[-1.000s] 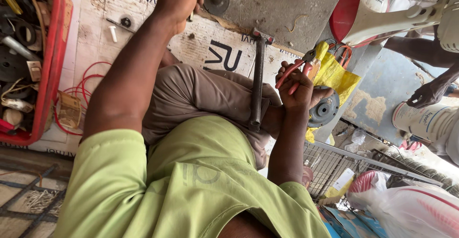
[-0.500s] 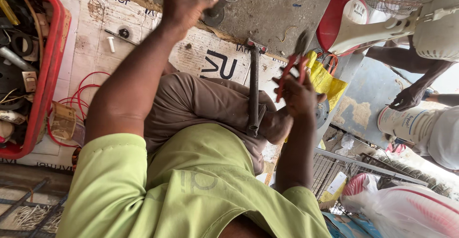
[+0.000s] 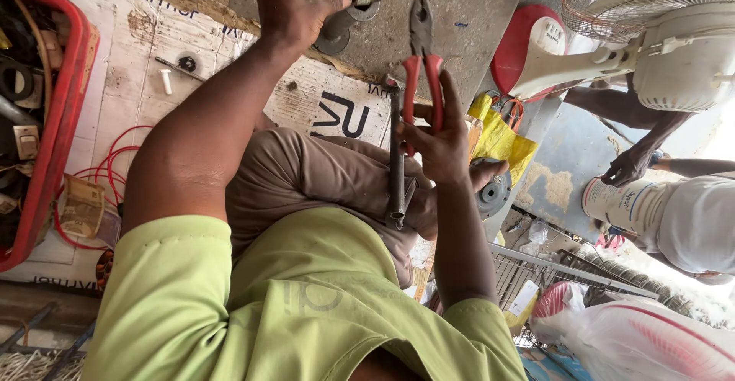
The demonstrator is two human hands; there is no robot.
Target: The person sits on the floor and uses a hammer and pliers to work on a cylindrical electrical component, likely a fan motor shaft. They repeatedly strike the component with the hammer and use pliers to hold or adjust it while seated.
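Note:
My left hand [image 3: 295, 6] is closed around a grey metal shaft with a threaded end [image 3: 354, 7] that rests on the concrete floor. Red-handled pliers [image 3: 421, 52] stand upright in my right hand [image 3: 442, 150], jaws pointing away from me, just right of the shaft and apart from it. A dark metal rod [image 3: 396, 163] lies along my brown trouser leg [image 3: 306, 174], beside my right hand.
A red crate [image 3: 65, 105] of parts and a red wire [image 3: 107, 170] sit at left on printed cardboard [image 3: 321, 105]. At right are a fan [image 3: 674, 36] with a red base [image 3: 524, 52], a yellow bag [image 3: 501, 142], a round motor part [image 3: 494, 191], a wire grille [image 3: 551, 270] and another person's hand [image 3: 624, 170].
My right hand has lifted the pliers from beside the yellow bag up and left, toward the shaft. My left hand keeps its grip on the shaft.

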